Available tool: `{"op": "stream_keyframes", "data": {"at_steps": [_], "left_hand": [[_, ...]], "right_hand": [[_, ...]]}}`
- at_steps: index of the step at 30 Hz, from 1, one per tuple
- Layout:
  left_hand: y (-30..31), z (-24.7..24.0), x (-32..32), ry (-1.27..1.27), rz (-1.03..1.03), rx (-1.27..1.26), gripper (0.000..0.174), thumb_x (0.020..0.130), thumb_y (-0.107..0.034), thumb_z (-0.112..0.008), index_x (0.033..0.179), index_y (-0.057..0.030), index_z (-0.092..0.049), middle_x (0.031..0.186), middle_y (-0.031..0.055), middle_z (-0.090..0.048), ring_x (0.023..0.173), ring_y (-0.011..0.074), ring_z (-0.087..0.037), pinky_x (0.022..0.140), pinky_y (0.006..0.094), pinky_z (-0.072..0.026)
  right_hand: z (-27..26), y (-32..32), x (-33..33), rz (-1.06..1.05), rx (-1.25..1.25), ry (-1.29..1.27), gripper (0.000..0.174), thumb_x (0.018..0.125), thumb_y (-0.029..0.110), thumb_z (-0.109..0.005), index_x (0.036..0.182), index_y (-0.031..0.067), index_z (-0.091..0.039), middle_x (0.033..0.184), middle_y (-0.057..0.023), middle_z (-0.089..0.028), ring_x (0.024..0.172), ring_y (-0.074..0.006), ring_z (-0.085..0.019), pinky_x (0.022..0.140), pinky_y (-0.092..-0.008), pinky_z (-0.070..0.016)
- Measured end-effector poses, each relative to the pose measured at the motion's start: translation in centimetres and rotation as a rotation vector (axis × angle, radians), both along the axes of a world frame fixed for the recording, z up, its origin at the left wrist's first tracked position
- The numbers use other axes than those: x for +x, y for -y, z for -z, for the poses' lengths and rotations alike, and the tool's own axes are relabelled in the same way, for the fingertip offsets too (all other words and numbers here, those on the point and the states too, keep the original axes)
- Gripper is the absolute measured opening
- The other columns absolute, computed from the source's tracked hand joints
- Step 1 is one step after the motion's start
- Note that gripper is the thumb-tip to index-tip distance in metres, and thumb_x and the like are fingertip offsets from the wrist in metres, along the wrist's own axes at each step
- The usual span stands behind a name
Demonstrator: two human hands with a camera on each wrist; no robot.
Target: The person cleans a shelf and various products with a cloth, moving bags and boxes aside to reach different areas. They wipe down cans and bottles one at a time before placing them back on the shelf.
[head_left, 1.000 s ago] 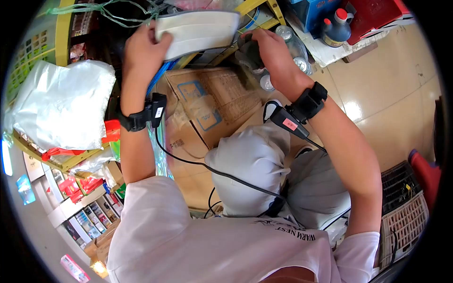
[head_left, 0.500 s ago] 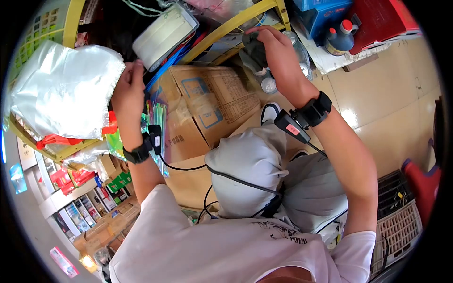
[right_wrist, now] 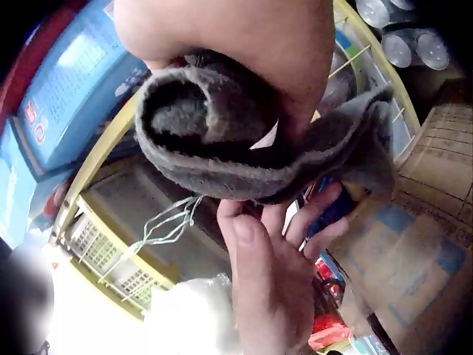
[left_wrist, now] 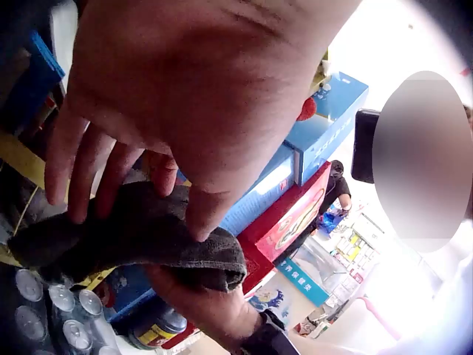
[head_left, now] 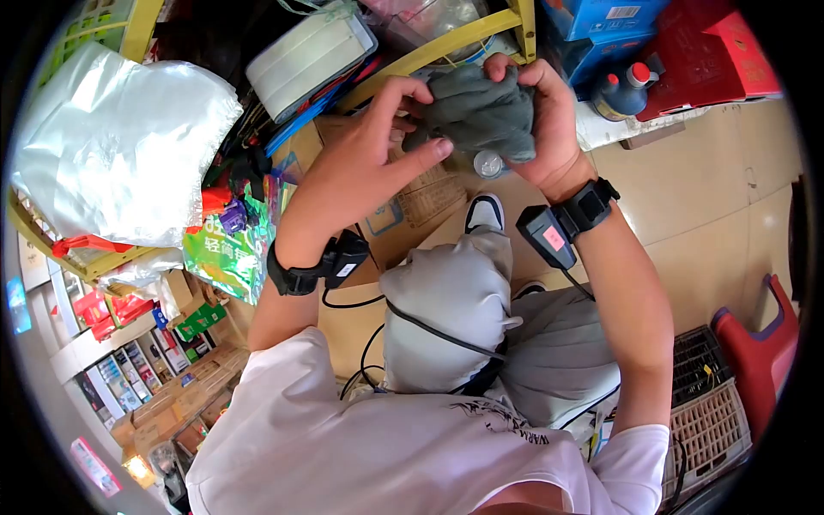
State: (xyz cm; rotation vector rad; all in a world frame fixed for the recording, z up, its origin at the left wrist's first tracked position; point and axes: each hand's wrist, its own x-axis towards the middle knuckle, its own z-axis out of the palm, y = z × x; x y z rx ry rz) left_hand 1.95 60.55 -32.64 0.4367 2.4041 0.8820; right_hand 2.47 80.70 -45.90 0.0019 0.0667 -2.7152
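A dark grey cloth, crumpled and partly folded, is held up in front of the person by the right hand, whose fingers and thumb grip its right end. Seen from the right wrist, the cloth curls into a loose roll with a small white tag. The left hand is at the cloth's left side, thumb and fingers spread apart around that edge. In the left wrist view its fingers are nearly straight and overlap the cloth. A pale rectangular bundle with a dark edge lies beyond the left hand.
Below the hands is a cardboard box. A yellow rack stands ahead, with a clear plastic bag at the left. To the right are a dark bottle, blue boxes and a red box. Clear bottles stand below the cloth.
The left hand has let go of the pale bundle, which came down tilted onto the rack side, and has moved right to the cloth. The right hand has kept the cloth, now more spread out.
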Motion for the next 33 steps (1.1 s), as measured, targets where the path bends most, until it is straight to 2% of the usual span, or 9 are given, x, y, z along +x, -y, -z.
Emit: {"op": "stream_keyframes", "data": {"at_steps": [5, 6, 9, 11, 14, 19, 21, 27, 33], "left_hand": [[-0.1, 0.8, 0.7, -0.113, 0.082, -0.002, 0.051, 0.096, -0.027, -0.073, 0.133, -0.0088, -0.043, 0.120, 0.0104, -0.063, 0.112, 0.0225, -0.062, 0.093, 0.0384, -0.0492], [0.2, 1.0, 1.1, -0.109, 0.074, -0.008, 0.051, 0.096, -0.027, -0.073, 0.133, -0.0088, -0.043, 0.120, 0.0104, -0.063, 0.112, 0.0225, -0.062, 0.093, 0.0384, -0.0492], [1.8, 2.1, 1.8, -0.159, 0.115, -0.139, 0.050, 0.096, -0.029, -0.072, 0.132, -0.0061, -0.046, 0.118, 0.0153, -0.067, 0.109, 0.0303, -0.066, 0.091, 0.0420, -0.0509], [3.0, 2.3, 1.9, -0.058, 0.084, -0.433, 0.048, 0.096, -0.033, -0.071, 0.131, -0.0070, -0.050, 0.115, 0.0171, -0.070, 0.106, 0.0380, -0.068, 0.088, 0.0444, -0.0520], [2.7, 1.9, 2.7, -0.045, 0.055, -0.432, 0.044, 0.095, -0.034, -0.070, 0.129, -0.0106, -0.053, 0.112, 0.0147, -0.071, 0.104, 0.0401, -0.068, 0.087, 0.0456, -0.0524], [3.3, 2.2, 4.3, -0.095, 0.098, -0.484, 0.041, 0.096, -0.032, -0.068, 0.130, -0.0135, -0.054, 0.112, 0.0133, -0.072, 0.103, 0.0404, -0.068, 0.087, 0.0469, -0.0525], [3.6, 2.2, 4.8, -0.092, 0.095, -0.497, 0.040, 0.096, -0.031, -0.068, 0.130, -0.0133, -0.054, 0.112, 0.0131, -0.072, 0.103, 0.0403, -0.068, 0.087, 0.0474, -0.0526], [4.3, 1.8, 5.5, -0.047, 0.065, -0.508, 0.044, 0.096, -0.030, -0.068, 0.134, -0.0137, -0.054, 0.113, 0.0131, -0.072, 0.103, 0.0407, -0.068, 0.087, 0.0476, -0.0528], [3.4, 1.2, 4.6, 0.029, -0.043, -0.415, 0.043, 0.099, -0.028, -0.065, 0.137, -0.0103, -0.055, 0.117, 0.0139, -0.072, 0.108, 0.0367, -0.069, 0.093, 0.0410, -0.0521]], "right_hand": [[0.1, 1.0, -0.5, 0.018, 0.000, 0.107, 0.032, 0.092, 0.030, -0.046, 0.103, 0.0058, -0.064, 0.115, -0.0145, -0.067, 0.107, -0.0306, -0.064, 0.099, -0.0427, -0.0513], [-0.2, 1.5, -0.6, -0.005, 0.112, 0.076, 0.033, 0.092, 0.029, -0.046, 0.105, 0.0051, -0.065, 0.113, -0.0146, -0.067, 0.104, -0.0298, -0.065, 0.097, -0.0410, -0.0525], [0.4, 2.7, -1.0, -0.020, 0.282, 0.043, 0.036, 0.093, 0.028, -0.046, 0.107, 0.0037, -0.067, 0.106, -0.0139, -0.070, 0.096, -0.0263, -0.067, 0.091, -0.0367, -0.0553], [0.9, 3.0, -1.3, -0.064, 0.318, 0.029, 0.036, 0.096, 0.030, -0.044, 0.113, 0.0053, -0.064, 0.112, -0.0141, -0.069, 0.100, -0.0257, -0.067, 0.093, -0.0352, -0.0543], [1.6, 3.3, -1.2, -0.091, 0.346, 0.114, 0.036, 0.095, 0.030, -0.044, 0.111, 0.0050, -0.065, 0.110, -0.0131, -0.069, 0.097, -0.0248, -0.068, 0.091, -0.0348, -0.0555], [2.3, 3.6, -1.0, -0.056, 0.424, 0.155, 0.035, 0.095, 0.029, -0.044, 0.109, 0.0063, -0.066, 0.109, -0.0122, -0.069, 0.095, -0.0243, -0.068, 0.088, -0.0348, -0.0560], [1.2, 3.2, -1.0, -0.071, 0.461, 0.207, 0.034, 0.096, 0.028, -0.044, 0.106, 0.0053, -0.068, 0.099, -0.0106, -0.070, 0.084, -0.0229, -0.067, 0.077, -0.0364, -0.0569], [1.5, 3.6, -1.5, -0.021, 0.485, 0.169, 0.034, 0.096, 0.028, -0.044, 0.105, 0.0061, -0.069, 0.100, -0.0087, -0.071, 0.086, -0.0219, -0.067, 0.080, -0.0357, -0.0556], [0.6, 4.8, -2.0, 0.051, 0.495, 0.123, 0.032, 0.097, 0.025, -0.046, 0.104, 0.0060, -0.070, 0.100, -0.0074, -0.070, 0.092, -0.0203, -0.066, 0.085, -0.0326, -0.0534]]}}
